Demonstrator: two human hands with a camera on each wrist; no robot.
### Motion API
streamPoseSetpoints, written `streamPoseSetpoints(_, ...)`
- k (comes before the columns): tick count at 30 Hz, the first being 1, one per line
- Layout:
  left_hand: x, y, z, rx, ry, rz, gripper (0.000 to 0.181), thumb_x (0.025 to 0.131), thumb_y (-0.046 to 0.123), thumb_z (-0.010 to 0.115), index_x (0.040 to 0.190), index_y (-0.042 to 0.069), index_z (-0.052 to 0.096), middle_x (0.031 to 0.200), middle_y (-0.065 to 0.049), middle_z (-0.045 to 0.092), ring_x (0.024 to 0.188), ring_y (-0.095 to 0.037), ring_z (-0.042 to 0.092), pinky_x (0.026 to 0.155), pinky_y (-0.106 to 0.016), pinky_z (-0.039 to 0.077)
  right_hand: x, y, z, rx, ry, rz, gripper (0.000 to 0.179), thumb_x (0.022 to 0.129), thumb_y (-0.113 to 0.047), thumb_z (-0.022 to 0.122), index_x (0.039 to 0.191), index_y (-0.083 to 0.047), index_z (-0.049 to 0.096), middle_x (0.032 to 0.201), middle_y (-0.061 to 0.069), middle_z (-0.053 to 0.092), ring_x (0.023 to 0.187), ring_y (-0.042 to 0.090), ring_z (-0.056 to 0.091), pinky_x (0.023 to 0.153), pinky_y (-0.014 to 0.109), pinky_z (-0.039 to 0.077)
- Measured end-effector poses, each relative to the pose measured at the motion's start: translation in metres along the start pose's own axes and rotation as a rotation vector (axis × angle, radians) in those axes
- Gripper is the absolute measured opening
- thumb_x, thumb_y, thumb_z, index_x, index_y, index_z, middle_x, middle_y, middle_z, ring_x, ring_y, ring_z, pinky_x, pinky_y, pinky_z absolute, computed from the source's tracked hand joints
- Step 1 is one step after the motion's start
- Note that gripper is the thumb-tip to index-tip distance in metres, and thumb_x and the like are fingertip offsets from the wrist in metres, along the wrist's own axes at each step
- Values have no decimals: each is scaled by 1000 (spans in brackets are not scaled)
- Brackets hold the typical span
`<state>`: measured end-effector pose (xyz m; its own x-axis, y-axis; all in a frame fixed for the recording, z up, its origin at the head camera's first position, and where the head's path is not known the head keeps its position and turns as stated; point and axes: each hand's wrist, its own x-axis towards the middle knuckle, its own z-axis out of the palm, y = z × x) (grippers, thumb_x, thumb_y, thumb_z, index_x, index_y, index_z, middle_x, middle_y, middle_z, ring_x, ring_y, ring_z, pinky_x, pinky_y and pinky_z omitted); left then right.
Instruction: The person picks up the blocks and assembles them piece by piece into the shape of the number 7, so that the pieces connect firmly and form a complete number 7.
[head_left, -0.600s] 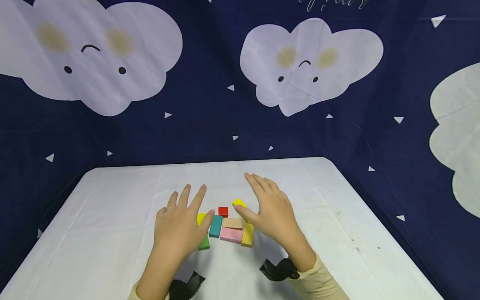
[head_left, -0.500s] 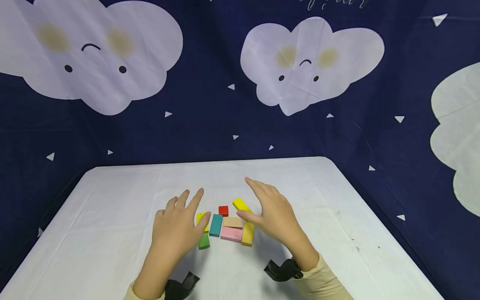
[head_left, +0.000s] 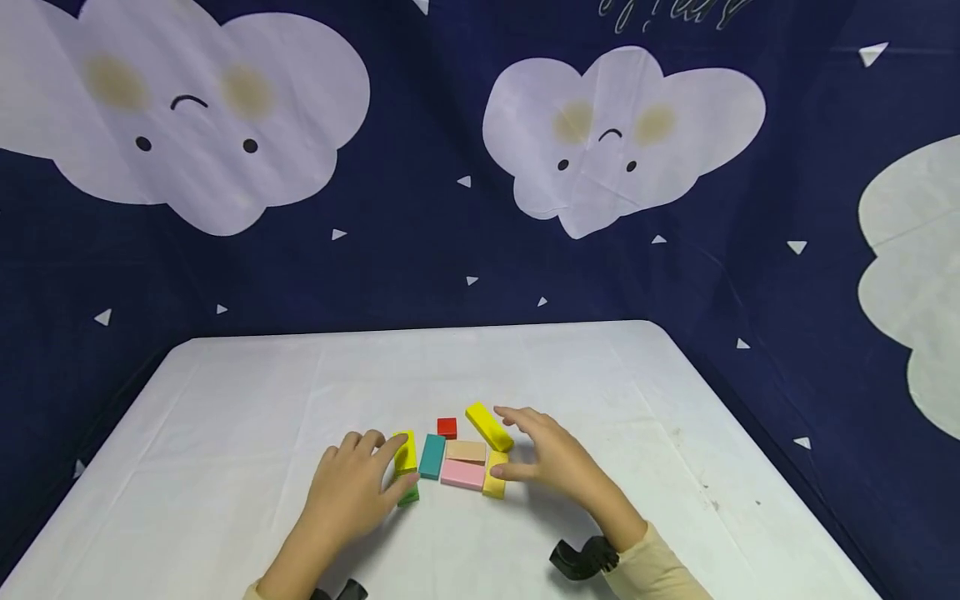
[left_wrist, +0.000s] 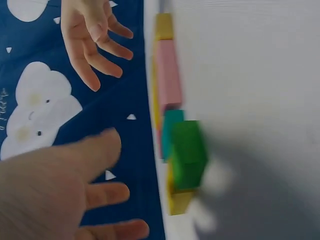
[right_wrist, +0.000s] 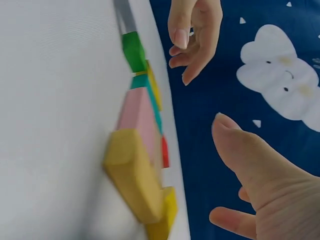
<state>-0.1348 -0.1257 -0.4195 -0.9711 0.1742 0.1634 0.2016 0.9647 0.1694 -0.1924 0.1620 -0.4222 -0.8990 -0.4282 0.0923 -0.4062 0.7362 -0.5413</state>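
A cluster of small coloured blocks is seen lying on a white table (head_left: 225,433), near its middle and toward the near edge. The left hand (head_left: 348,492) is laid low at the cluster's left side, fingers loosely spread and grasping nothing; its fingertips are seen touching or just beside a yellow block (head_left: 406,451) and a green block (head_left: 408,494), contact not being clear. From the left wrist view the fingers are shown relaxed and apart. The right hand (head_left: 551,461) is held at the cluster's right side, fingers extended and released, nothing gripped; its thumb tip is seen just beside an ochre block (head_left: 494,475), and its fingers near a long yellow block (head_left: 488,426) lying askew at the far right of the cluster. Between the hands, a teal block (head_left: 432,456), a pink block (head_left: 462,473) and a tan block (head_left: 466,451) are packed flat together, the tan one just beyond the pink. A small red block (head_left: 447,427) is set just beyond them. Behind the table a dark blue backdrop (head_left: 420,242) printed with white clouds is hung.
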Motion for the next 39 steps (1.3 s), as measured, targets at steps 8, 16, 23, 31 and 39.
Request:
streamPoseSetpoints(8, -1, -5, 15, -41, 30, 57, 61, 76, 56, 78, 123, 20, 66, 103, 3, 63, 89, -16, 51, 74, -35, 44, -4, 6, 14, -34, -75, -26, 86, 72, -51, 85, 146, -24, 49, 119, -9, 63, 120, 17, 54, 103, 47, 45)
streamPoseSetpoints(16, 0, -6, 24, -127, 3, 71, 49, 72, 44, 86, 109, 20, 67, 98, 7, 67, 87, -11, 50, 77, -35, 42, -3, 6, 19, -95, -95, -46, 87, 71, -49, 86, 145, -23, 50, 116, -11, 62, 114, 14, 56, 100, 44, 47)
streamPoseSetpoints(23, 5, -7, 26, -158, -22, 10, 48, 80, 48, 79, 116, 20, 65, 82, 12, 56, 80, -11, 45, 72, -32, 37, -4, 8, 21, -112, -93, -55, 84, 71, -48, 87, 143, -23, 52, 117, -12, 61, 113, 13, 55, 101, 43, 47)
streamPoseSetpoints(31, 19, -11, 36, -151, 23, -19, 46, 88, 42, 71, 125, 15, 65, 93, 3, 64, 81, -14, 52, 69, -33, 39, -4, 9, 21, -101, -96, -31, 81, 71, -44, 88, 141, -22, 54, 122, -9, 62, 111, 14, 56, 99, 43, 48)
streamPoseSetpoints(39, 32, -16, 45, -229, -20, -98, 46, 87, 39, 72, 126, 18, 65, 79, 4, 54, 75, -15, 43, 69, -34, 34, -3, 13, 23, -105, -113, -34, 74, 72, -46, 87, 136, -21, 59, 119, -10, 60, 104, 10, 53, 95, 38, 49)
